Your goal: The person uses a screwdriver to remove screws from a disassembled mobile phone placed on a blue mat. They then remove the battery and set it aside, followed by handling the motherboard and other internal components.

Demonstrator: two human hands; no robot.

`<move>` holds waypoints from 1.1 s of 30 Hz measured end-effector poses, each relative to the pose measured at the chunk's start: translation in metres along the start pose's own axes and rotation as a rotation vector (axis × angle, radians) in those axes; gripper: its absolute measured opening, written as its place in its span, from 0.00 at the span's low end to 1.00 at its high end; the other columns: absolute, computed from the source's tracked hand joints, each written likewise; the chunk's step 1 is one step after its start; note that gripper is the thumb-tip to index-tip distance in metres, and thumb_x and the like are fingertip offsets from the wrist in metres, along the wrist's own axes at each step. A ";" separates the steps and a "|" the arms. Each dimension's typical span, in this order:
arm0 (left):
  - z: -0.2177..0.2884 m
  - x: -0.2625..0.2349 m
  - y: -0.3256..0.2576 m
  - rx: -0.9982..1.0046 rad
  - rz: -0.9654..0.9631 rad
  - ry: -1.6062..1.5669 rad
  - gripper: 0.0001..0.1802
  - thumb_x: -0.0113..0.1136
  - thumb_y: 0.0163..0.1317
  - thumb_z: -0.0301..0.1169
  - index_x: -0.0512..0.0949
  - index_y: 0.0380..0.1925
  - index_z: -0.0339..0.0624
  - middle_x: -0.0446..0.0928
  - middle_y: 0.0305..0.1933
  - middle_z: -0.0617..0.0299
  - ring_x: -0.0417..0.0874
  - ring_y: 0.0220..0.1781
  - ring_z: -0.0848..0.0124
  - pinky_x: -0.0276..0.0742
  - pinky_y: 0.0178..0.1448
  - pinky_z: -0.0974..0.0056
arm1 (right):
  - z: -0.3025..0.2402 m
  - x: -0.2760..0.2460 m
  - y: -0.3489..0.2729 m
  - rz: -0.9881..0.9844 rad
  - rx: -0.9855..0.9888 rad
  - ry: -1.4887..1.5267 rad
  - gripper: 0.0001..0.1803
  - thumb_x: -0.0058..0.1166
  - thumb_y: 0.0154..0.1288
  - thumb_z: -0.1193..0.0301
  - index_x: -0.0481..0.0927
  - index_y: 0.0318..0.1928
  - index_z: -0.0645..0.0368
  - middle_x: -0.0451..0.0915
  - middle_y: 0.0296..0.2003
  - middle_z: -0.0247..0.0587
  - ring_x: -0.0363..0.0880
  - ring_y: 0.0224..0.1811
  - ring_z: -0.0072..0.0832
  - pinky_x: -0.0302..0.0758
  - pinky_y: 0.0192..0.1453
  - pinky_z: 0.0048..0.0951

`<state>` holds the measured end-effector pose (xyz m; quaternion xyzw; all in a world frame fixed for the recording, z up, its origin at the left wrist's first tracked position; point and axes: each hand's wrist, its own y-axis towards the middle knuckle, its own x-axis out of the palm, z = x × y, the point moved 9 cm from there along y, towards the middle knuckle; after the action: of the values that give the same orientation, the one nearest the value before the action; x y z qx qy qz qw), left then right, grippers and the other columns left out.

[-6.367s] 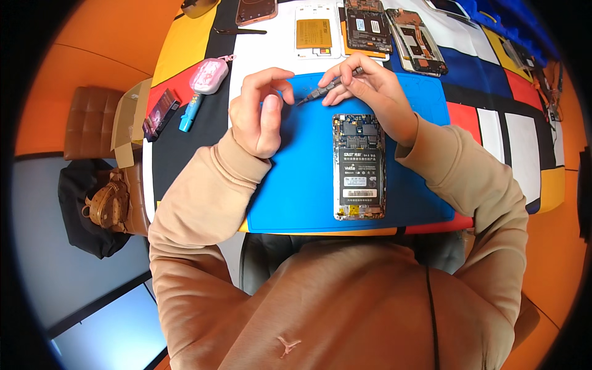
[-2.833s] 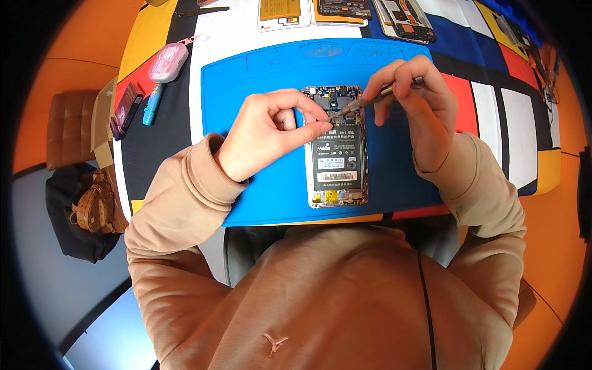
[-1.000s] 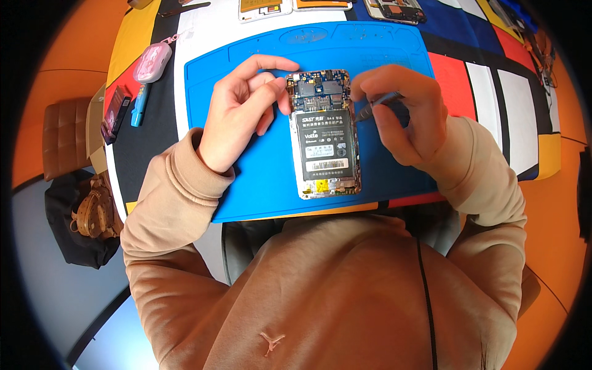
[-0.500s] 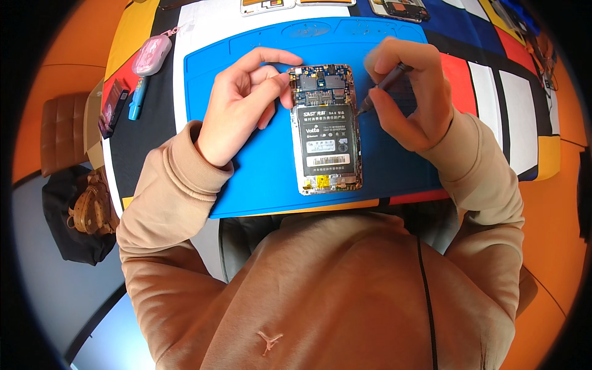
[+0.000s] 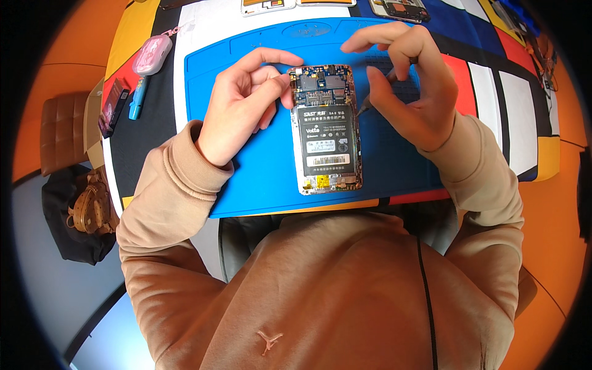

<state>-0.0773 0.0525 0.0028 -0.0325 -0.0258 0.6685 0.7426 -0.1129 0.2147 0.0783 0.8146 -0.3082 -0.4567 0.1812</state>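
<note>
An opened smartphone (image 5: 327,132) lies on a blue work mat (image 5: 394,163), its circuit board (image 5: 320,83) bare at the far end and a black battery (image 5: 324,154) below that. My left hand (image 5: 243,102) grips the phone's far left corner, index finger along the top edge and thumb at the side. My right hand (image 5: 416,86) is closed on a slim dark screwdriver (image 5: 365,106), much of it hidden by the thumb and palm. Its tapered tip reaches the phone's right edge, beside the top of the battery; whether it touches cannot be made out. The right index finger is stretched out, off the tool.
Left of the mat lie a pink case (image 5: 152,55), a light blue pen-like item (image 5: 139,98) and a dark narrow box (image 5: 113,114). White phone frames (image 5: 268,6) and another opened phone (image 5: 401,9) sit at the far edge. A colour-blocked cloth (image 5: 518,102) covers the table.
My right index finger has lifted off the screwdriver and stretched out to the left, and the hand has tilted slightly. The left hand and the phone have stayed in place.
</note>
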 end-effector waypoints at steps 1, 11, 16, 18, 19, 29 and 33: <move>0.000 0.000 0.000 0.000 0.000 -0.004 0.14 0.50 0.70 0.25 0.75 0.53 0.34 0.80 0.27 0.65 0.65 0.17 0.87 0.59 0.21 0.81 | 0.003 -0.001 -0.002 0.032 0.035 0.002 0.14 0.45 0.58 0.88 0.61 0.38 0.57 0.78 0.52 0.57 0.75 0.47 0.28 0.70 0.51 0.26; 0.000 0.001 0.001 -0.010 -0.010 -0.007 0.12 0.50 0.71 0.26 0.76 0.50 0.33 0.79 0.27 0.65 0.66 0.17 0.87 0.58 0.21 0.80 | 0.003 -0.002 0.001 0.083 0.044 0.006 0.14 0.49 0.56 0.88 0.63 0.35 0.57 0.80 0.46 0.52 0.75 0.44 0.26 0.71 0.44 0.23; -0.002 0.002 0.000 -0.024 -0.016 -0.005 0.11 0.50 0.71 0.26 0.78 0.48 0.34 0.79 0.27 0.66 0.65 0.18 0.87 0.58 0.21 0.81 | -0.011 -0.001 0.000 0.000 -0.039 -0.014 0.13 0.52 0.57 0.87 0.64 0.35 0.58 0.81 0.45 0.51 0.76 0.44 0.28 0.71 0.45 0.24; -0.003 0.002 0.000 -0.032 -0.022 -0.002 0.11 0.50 0.71 0.26 0.79 0.46 0.34 0.79 0.27 0.67 0.65 0.18 0.87 0.58 0.22 0.81 | -0.005 -0.002 0.000 0.024 0.006 -0.009 0.13 0.52 0.57 0.86 0.64 0.35 0.58 0.80 0.45 0.51 0.76 0.44 0.28 0.71 0.46 0.24; -0.003 0.002 0.000 -0.033 -0.027 0.002 0.10 0.50 0.71 0.26 0.79 0.46 0.34 0.78 0.27 0.67 0.65 0.18 0.87 0.58 0.22 0.81 | -0.002 -0.003 0.001 0.068 0.008 -0.023 0.13 0.52 0.58 0.86 0.64 0.35 0.58 0.80 0.46 0.51 0.76 0.45 0.28 0.71 0.46 0.24; -0.003 0.002 0.000 -0.027 -0.028 0.005 0.10 0.49 0.72 0.25 0.80 0.45 0.34 0.79 0.28 0.66 0.65 0.18 0.87 0.57 0.21 0.80 | 0.016 -0.001 -0.002 0.125 0.107 0.085 0.12 0.51 0.59 0.85 0.63 0.34 0.58 0.80 0.45 0.51 0.76 0.46 0.26 0.73 0.49 0.23; -0.003 0.003 0.001 -0.027 -0.033 0.009 0.10 0.50 0.72 0.25 0.80 0.45 0.34 0.79 0.28 0.65 0.65 0.17 0.87 0.57 0.20 0.80 | 0.015 -0.002 -0.002 0.140 0.101 0.175 0.12 0.50 0.58 0.86 0.63 0.32 0.57 0.80 0.45 0.50 0.77 0.46 0.26 0.73 0.49 0.23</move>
<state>-0.0773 0.0550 -0.0006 -0.0451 -0.0318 0.6554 0.7533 -0.1259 0.2174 0.0706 0.8359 -0.3700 -0.3539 0.1978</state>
